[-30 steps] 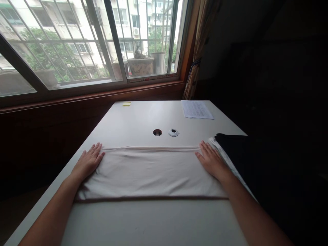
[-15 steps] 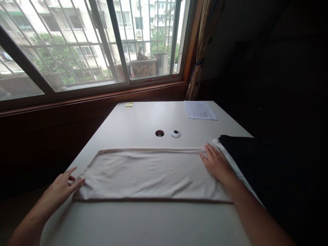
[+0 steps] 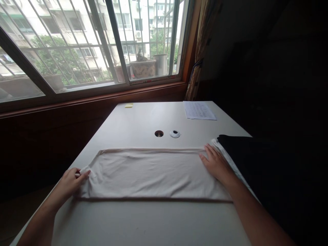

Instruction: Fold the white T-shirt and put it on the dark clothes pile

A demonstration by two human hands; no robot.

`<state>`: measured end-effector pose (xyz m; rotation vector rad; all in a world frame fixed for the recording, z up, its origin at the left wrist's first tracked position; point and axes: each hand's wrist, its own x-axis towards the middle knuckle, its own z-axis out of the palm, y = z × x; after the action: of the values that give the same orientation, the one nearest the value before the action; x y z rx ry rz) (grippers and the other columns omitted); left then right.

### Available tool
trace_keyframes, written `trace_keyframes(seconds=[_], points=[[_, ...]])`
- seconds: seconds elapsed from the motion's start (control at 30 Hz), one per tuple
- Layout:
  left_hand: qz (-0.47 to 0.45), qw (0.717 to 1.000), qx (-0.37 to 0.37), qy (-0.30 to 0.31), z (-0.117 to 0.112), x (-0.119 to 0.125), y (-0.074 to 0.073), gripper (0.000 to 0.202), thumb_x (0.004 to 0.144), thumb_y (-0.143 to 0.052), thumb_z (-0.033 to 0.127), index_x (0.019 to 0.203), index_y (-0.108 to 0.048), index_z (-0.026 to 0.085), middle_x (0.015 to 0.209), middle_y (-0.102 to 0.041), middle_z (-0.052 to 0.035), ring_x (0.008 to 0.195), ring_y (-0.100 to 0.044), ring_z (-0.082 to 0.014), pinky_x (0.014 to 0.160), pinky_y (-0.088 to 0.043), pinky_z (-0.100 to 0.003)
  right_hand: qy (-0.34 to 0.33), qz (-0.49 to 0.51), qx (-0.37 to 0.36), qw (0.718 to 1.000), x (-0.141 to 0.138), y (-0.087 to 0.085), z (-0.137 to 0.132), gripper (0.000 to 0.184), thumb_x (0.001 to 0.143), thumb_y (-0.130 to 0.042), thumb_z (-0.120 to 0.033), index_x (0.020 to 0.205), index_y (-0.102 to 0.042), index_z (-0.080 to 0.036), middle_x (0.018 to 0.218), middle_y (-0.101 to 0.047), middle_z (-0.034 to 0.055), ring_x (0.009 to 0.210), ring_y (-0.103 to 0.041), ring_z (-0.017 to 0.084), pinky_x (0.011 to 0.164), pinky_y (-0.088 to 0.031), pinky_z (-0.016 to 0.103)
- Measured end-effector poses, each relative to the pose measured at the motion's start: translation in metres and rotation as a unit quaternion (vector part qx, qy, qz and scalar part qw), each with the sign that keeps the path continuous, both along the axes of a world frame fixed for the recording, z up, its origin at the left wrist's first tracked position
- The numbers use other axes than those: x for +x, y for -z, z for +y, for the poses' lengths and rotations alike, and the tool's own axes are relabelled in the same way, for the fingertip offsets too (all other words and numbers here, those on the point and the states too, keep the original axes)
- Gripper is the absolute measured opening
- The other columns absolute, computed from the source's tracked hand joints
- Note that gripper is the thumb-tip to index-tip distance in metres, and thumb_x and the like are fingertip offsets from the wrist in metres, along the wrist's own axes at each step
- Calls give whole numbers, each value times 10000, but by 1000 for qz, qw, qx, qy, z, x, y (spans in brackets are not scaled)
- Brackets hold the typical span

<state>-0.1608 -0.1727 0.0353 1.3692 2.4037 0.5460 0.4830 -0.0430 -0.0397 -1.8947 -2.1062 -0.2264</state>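
A folded beige cloth [image 3: 153, 172] lies flat across the white table [image 3: 143, 116], with a darker hem along its near edge. My left hand [image 3: 70, 181] pinches the cloth's left edge, fingers closed on it and lifting it slightly. My right hand [image 3: 216, 164] rests flat and open on the cloth's right end, fingers stretched out.
A pile of dark and white fabric [image 3: 246, 153] sits at the table's right edge, beside my right hand. Farther back are a cable hole [image 3: 159, 133], its loose cap [image 3: 175, 134], a printed sheet [image 3: 199, 110] and a yellow sticky note [image 3: 128, 105]. A barred window [image 3: 89, 44] lies beyond.
My left hand slid off the cloth's top left, dropped to its left edge and closed on it. My right hand stayed flat on the right end.
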Motion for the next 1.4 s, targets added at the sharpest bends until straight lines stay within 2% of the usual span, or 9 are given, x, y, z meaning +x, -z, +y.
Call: trace_keyframes(seconds=[0.23,0.5,0.6,0.73,0.83,1.0,1.13,1.27,1.4], points=[[-23,998,6,-56,4,17,-13,695,669,-620,743,1063,-503,183,1025,-640,-151,894,-679,-353,756,-545,-428,-6,8,7,1000,-1,-4,-2,599,1003,-358,-413,1443,-513,-37,1512,-509,214,1428,-436,329,1205,-343,476],[-28,994,61,-81,9,-9,-5,706,766,-662,619,1317,-459,227,1168,-595,-116,1077,-639,-369,861,-538,-439,-40,52,34,997,-10,-19,-7,537,959,-452,-384,1408,-574,-116,1511,-520,164,1420,-427,341,1192,-337,514],[28,993,77,-82,15,-19,-17,604,820,-627,549,1323,-452,262,1140,-594,-49,1048,-630,-325,843,-528,-401,-85,77,64,991,-19,-34,-11,468,961,-476,-368,1344,-634,-149,1458,-575,138,1380,-461,333,1189,-337,509],[115,987,98,-55,26,-10,-53,565,860,-614,492,1354,-460,266,1069,-614,-24,948,-638,-283,824,-494,-371,-137,137,82,978,-34,-56,-18,383,988,-466,-348,1259,-685,-189,1320,-669,114,1264,-561,292,1144,-402,465],[176,976,131,-2,34,25,-88,550,884,-605,462,1371,-474,242,1046,-634,-31,902,-645,-283,773,-470,-356,-159,177,75,968,-43,-67,-25,348,996,-468,-341,1208,-708,-204,1215,-717,102,1180,-611,281,1095,-450,453],[254,940,183,134,46,114,-142,498,889,-617,353,1358,-491,240,1031,-649,-20,863,-660,-242,703,-441,-296,-182,270,9,945,-53,-78,-34,310,988,-504,-366,1140,-739,-234,1127,-747,86,1100,-658,280,1020,-511,458],[264,918,188,230,54,197,-168,468,877,-612,251,1331,-498,268,1108,-671,-30,835,-684,-248,669,-450,-293,-170,434,-143,873,-59,-79,-39,364,975,-550,-486,1153,-734,-227,1136,-742,96,975,-715,269,827,-603,422],[248,879,183,364,52,290,-162,443,884,-515,122,1305,-511,262,1098,-675,-69,730,-684,-227,584,-438,-298,-143,583,-311,737,-66,-76,-42,564,949,-538,-637,1275,-661,-193,1178,-724,140,865,-742,258,713,-619,398],[196,824,194,495,31,369,-119,464,921,-550,124,1372,-480,213,1044,-674,-121,780,-680,-259,534,-463,-340,-103,664,-400,623,-70,-77,-45,663,974,-432,-695,1410,-547,-208,1145,-731,144,885,-740,256,729,-601,378]])
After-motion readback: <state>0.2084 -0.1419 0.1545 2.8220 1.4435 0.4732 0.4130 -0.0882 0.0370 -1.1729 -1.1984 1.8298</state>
